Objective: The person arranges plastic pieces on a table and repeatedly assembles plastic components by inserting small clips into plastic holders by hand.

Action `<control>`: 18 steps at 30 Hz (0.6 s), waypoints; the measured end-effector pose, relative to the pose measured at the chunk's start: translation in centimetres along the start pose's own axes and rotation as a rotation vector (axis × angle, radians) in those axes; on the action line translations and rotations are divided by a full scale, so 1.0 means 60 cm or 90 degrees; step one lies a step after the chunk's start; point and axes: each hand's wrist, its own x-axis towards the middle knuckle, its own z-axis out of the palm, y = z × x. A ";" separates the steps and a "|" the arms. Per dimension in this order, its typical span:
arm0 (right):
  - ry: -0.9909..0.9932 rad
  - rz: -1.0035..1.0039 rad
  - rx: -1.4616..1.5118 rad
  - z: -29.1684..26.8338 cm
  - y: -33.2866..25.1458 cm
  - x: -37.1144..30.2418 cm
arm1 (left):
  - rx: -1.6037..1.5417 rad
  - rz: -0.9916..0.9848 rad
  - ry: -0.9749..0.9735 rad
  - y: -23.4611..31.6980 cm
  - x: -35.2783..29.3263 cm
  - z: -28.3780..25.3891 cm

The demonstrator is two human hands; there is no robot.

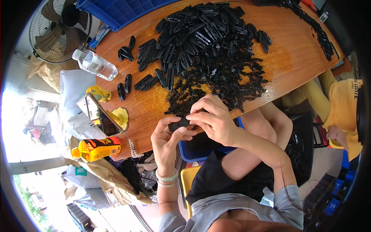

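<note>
My left hand [166,141] is closed on a black oblong plastic part [178,124], held between thumb and fingers just off the near table edge. At the right end of that part, my right hand [216,121] has its thumb and fingers pinched together. Whatever lies in this pinch is hidden by the fingertips. Just beyond both hands, many small black plastic clips [208,83] are spread over the wooden table [284,62]. Behind them rises a big heap of longer black plastic parts [197,33]. Several similar parts [146,82] lie loose to its left.
On the left stand a phone [101,116] on a yellow holder, a clear water bottle [95,65] and an orange drink bottle [101,149]. A fan [60,31] and a blue crate [116,13] are behind. Below my hands sits a blue bin [189,150]; another person [344,112] is at right.
</note>
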 end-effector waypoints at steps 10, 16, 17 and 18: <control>-0.117 0.204 0.126 -0.012 -0.015 -0.038 | 0.055 -0.021 -0.064 -0.015 -0.027 -0.010; -0.323 0.313 0.219 -0.055 -0.011 -0.043 | 0.273 0.067 -0.181 -0.004 -0.008 -0.050; -0.411 0.289 0.216 -0.064 -0.003 -0.039 | 0.442 0.210 -0.240 0.001 0.007 -0.067; -0.431 0.337 0.221 -0.059 0.000 -0.035 | 0.504 0.256 -0.082 0.007 0.023 -0.071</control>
